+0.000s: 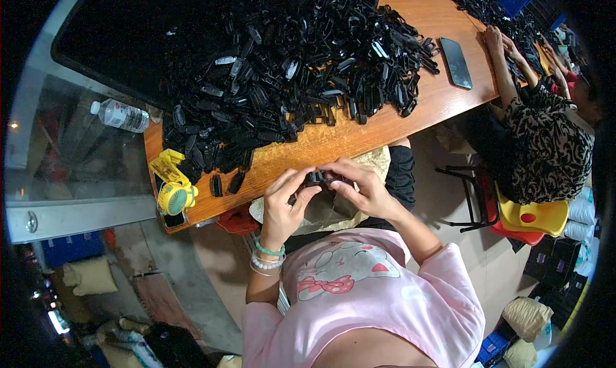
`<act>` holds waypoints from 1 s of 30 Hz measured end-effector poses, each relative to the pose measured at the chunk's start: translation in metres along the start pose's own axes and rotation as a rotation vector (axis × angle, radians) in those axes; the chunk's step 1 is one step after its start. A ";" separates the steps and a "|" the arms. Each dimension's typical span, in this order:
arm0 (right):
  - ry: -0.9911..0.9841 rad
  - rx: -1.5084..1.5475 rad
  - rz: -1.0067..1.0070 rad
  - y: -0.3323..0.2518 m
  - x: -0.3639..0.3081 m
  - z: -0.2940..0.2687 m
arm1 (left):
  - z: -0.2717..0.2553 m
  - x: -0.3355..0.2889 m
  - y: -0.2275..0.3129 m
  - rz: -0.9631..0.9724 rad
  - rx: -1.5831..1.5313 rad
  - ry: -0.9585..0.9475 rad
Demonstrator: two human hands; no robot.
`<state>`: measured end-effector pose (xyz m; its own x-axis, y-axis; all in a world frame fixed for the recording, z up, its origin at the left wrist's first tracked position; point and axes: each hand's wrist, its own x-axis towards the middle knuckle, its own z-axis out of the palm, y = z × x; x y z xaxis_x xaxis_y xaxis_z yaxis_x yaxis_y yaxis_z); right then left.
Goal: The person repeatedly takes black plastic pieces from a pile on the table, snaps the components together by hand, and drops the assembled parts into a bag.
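Note:
My left hand (287, 198) and my right hand (360, 187) meet over my lap, just off the table's near edge. Both are closed, with fingertips pinching a small black plastic part (315, 177) between them. Its exact kind is partly hidden by the fingers. Beyond my hands, a big heap of similar black plastic parts (269, 79), long and loop-shaped, covers much of the wooden table (289, 151). Two single black pieces (217, 186) lie near the table edge, left of my left hand. Below my hands a pale open bag or cloth (378, 166) rests on my lap.
A yellow handheld fan (174, 196) stands on the table's left corner, near a clear plastic bottle (120, 115). A phone (455, 62) lies right of the heap. At right another person (548, 143) works at the table, beside a yellow and red stool (531, 218).

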<state>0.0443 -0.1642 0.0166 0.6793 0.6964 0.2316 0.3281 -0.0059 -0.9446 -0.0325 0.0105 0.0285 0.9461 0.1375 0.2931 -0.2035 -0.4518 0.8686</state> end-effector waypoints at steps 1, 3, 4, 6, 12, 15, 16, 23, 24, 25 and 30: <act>-0.012 -0.087 -0.064 0.000 -0.002 0.000 | 0.000 0.001 0.001 0.085 0.056 0.010; 0.015 -0.207 -0.198 -0.002 -0.005 0.004 | 0.000 0.001 0.005 0.105 0.090 0.001; 0.015 -0.207 -0.197 -0.002 -0.007 0.005 | 0.000 0.001 0.007 0.123 0.127 -0.004; 0.008 -0.333 -0.259 0.000 -0.010 0.005 | 0.001 0.001 0.010 0.137 0.129 -0.003; 0.074 -0.434 -0.216 0.006 -0.013 0.013 | 0.019 -0.001 0.008 0.028 0.103 0.044; 0.123 -0.338 -0.256 0.006 -0.008 0.013 | 0.030 -0.001 0.000 0.043 0.010 0.151; 0.125 -0.339 -0.253 0.005 -0.009 0.011 | 0.028 -0.002 -0.001 0.043 0.009 0.149; 0.107 0.219 0.080 0.007 -0.019 0.000 | 0.016 -0.011 -0.004 -0.293 -0.431 -0.115; 0.108 0.219 0.079 0.007 -0.019 0.000 | 0.016 -0.010 -0.004 -0.292 -0.431 -0.115; 0.142 0.274 0.117 0.008 -0.020 0.001 | 0.017 -0.008 -0.004 -0.276 -0.435 -0.118; 0.205 0.241 0.124 0.012 -0.020 -0.006 | 0.025 -0.006 -0.008 -0.224 -0.433 -0.103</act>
<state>0.0386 -0.1820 0.0023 0.8301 0.5421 0.1304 0.0866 0.1056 -0.9906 -0.0304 -0.0091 0.0098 0.9941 0.0913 0.0577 -0.0570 -0.0109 0.9983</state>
